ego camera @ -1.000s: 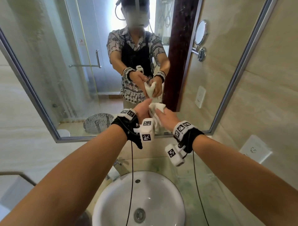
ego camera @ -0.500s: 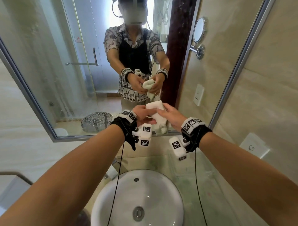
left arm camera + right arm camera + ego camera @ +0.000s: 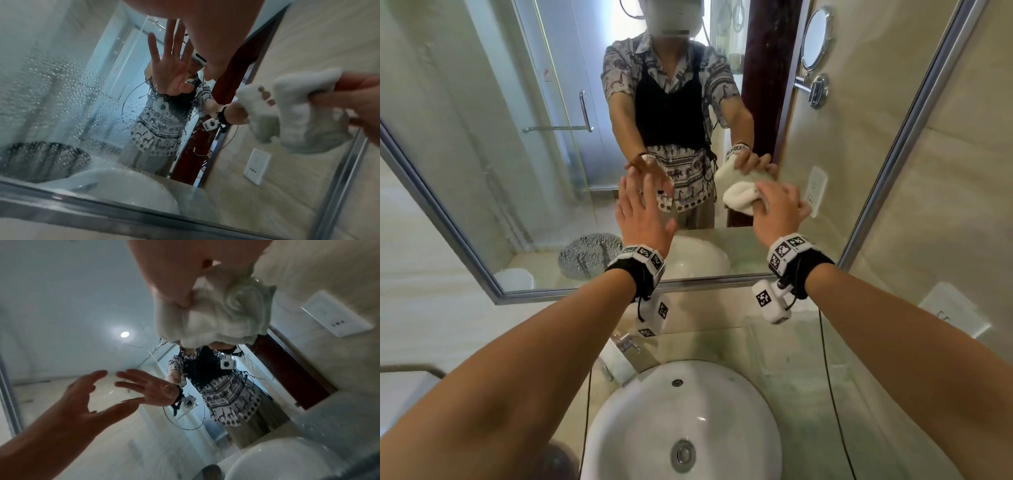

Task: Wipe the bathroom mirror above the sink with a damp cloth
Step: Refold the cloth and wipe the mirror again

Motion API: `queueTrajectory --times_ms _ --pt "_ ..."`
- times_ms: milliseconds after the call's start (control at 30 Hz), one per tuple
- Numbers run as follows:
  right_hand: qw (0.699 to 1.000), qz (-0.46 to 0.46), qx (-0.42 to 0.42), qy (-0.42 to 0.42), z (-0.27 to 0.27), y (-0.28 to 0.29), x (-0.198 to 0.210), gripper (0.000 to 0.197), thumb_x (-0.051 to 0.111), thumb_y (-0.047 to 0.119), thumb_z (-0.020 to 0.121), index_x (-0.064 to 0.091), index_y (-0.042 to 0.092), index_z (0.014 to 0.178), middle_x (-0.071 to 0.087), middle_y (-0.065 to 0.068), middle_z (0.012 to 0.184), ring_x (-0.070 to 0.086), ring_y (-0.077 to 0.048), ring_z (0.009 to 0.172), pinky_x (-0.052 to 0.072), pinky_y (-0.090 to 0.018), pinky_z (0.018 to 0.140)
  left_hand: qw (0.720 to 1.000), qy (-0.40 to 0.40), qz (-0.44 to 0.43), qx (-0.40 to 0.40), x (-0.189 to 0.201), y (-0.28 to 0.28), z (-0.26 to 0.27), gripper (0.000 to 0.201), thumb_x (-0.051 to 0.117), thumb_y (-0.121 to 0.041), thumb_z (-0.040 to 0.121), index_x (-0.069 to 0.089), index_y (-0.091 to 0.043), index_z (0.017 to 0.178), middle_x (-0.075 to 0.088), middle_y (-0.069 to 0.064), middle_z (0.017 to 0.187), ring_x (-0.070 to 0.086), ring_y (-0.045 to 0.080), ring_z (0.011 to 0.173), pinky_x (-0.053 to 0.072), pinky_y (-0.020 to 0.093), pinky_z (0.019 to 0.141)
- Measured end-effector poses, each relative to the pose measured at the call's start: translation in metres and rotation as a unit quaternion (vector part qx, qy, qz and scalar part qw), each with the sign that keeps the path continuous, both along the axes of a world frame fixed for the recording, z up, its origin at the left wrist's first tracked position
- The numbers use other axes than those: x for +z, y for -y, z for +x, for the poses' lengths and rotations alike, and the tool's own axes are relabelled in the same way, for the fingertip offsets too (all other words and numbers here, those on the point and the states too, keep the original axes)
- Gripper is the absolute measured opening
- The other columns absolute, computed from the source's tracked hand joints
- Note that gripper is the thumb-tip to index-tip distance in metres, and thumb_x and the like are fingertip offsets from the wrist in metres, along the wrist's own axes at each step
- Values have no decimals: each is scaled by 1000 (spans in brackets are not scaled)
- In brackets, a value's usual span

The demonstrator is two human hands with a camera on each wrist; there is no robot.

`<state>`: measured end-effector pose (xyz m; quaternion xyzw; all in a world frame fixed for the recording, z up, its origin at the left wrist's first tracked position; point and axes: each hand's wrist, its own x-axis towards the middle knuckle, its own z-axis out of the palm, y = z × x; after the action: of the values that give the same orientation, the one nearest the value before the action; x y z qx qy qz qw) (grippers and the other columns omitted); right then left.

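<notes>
The wall mirror (image 3: 517, 171) in its metal frame (image 3: 893, 171) hangs above the sink. My right hand (image 3: 779, 205) grips a bunched white cloth (image 3: 739, 198) and holds it against the glass at the lower right. The right wrist view shows my thumb dug into the cloth (image 3: 216, 313). My left hand (image 3: 640, 205) is held flat, fingers spread and empty, close to the glass left of the cloth; whether it touches cannot be told. Water drops (image 3: 61, 81) cover the mirror's lower left part. The cloth (image 3: 304, 113) appears at the right of the left wrist view.
A round white sink (image 3: 681, 428) lies directly below my arms, with a chrome faucet (image 3: 625, 346) behind it. A white wall plate (image 3: 955, 315) is on the tiled wall at the right. Black cables hang from both wrist cameras over the basin.
Both hands held the cloth together before. My left hand has let go, opened and moved left. My right hand has carried the cloth up and right onto the mirror.
</notes>
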<state>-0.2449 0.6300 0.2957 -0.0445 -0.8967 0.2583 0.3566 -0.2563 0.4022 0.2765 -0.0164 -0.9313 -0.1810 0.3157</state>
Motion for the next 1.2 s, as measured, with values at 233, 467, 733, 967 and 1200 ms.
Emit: queueTrajectory --times_ms 233,467,733,967,1200 --pt "978 -64 -72 -187 -42 5 11 32 57 11 83 56 22 113 49 -9 119 46 -27 109 52 -40 76 994 -4 -104 22 -13 11 -28 116 71 -58 78 -1 -17 158 -10 16 163 -9 35 151 9 57 120" --pt "983 97 -36 -151 -54 7 -42 51 43 29 95 37 28 145 41 -11 143 40 -32 121 34 -47 102 993 -13 -114 32 -23 11 -40 117 69 -62 77 -3 -15 157 -7 20 163 -6 40 150 9 62 118" --pt "964 154 20 -216 -77 10 -92 47 61 19 88 44 28 131 41 -6 130 45 -32 109 42 -46 95 994 -30 -99 36 -33 10 -51 114 63 -71 77 8 -11 157 2 25 162 1 44 149 8 65 117" --pt "938 287 85 -173 -75 13 -135 58 68 15 81 45 31 131 39 -4 131 40 -30 109 44 -48 89 995 -50 -85 20 -38 15 -55 112 61 -74 77 16 -10 157 7 26 161 5 45 148 9 65 116" --pt "912 373 158 -61 -65 11 -174 82 75 11 63 39 33 133 38 -3 130 38 -28 109 31 -44 91 993 -75 -84 33 -40 14 -57 112 58 -77 77 19 -8 155 12 27 160 10 46 147 11 64 116"
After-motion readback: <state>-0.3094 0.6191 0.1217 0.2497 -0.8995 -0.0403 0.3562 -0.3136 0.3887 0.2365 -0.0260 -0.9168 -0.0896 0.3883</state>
